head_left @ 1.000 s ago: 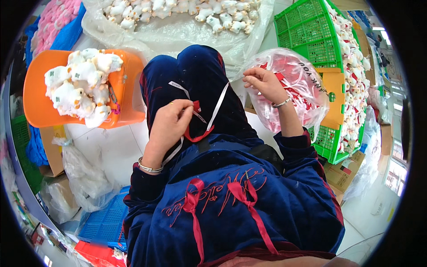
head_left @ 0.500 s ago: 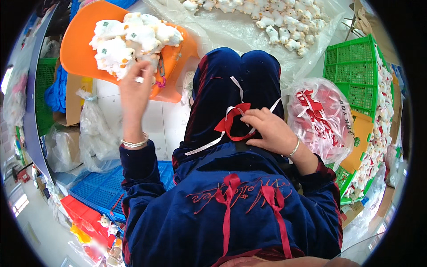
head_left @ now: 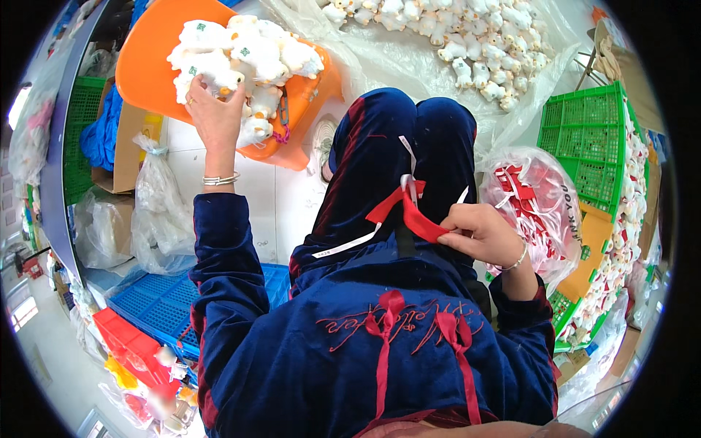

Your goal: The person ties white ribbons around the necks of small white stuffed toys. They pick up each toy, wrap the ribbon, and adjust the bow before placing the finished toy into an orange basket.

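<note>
Pale floor (head_left: 288,212) beneath; on orange chair (head_left: 150,66) at ten o'clock, left hand (head_left: 215,120) wide against white toy (head_left: 203,64), hold unclear; at three o'clock, right hand (head_left: 482,230) pinching red band (head_left: 420,220). Probably picking step; calls for closing firmly on toy.

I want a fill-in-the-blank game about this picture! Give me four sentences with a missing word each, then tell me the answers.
1. The person's ____ hand is at the pile of white plush toys.
2. The right hand pinches a strip of cloth that is ____.
3. The white plush toys lie on a chair that is ____.
4. A clear plastic bag with red pieces inside is on the person's ____ side.

Missing words: left; red; orange; right.
</note>
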{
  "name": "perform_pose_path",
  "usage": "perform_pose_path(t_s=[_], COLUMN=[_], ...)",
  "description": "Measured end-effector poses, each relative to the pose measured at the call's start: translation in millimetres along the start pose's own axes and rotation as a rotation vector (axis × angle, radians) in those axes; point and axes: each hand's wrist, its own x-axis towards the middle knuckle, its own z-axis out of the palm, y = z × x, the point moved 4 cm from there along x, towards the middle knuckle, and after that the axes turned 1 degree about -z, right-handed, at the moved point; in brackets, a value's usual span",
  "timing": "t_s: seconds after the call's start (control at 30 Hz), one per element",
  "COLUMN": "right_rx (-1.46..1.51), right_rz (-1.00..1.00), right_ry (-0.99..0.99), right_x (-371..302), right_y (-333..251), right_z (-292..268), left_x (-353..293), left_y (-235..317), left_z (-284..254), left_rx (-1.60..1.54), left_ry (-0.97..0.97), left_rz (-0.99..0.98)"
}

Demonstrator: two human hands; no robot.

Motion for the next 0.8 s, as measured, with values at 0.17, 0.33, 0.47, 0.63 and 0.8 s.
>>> perform_pose_path(t_s=[0.17,0.33,0.47,0.63,0.8], right_rx=[0.237,0.583,0.538,0.584,0.688], right_rz=[-0.297,-0.318,0.003,0.265,0.290], right_ry=[0.069,0.202,0.414,0.531,0.468], right_x=[-5,-16,-21,-22,-12], right_y=[-14,-15,-8,19,31], right_z=[-16,-24,-23,-27,-21], left_x=[-8,-3,8,9,-57], left_y=[8,22,2,-34,53], left_z=[-1,0,11,-21,-84], left_rx=[0.046,0.007,-0.108,-0.276,-0.820], left_ry=[0.094,0.154,0.313,0.446,0.316], left_rz=[0.056,0.061,0.135,-0.083,-0.074])
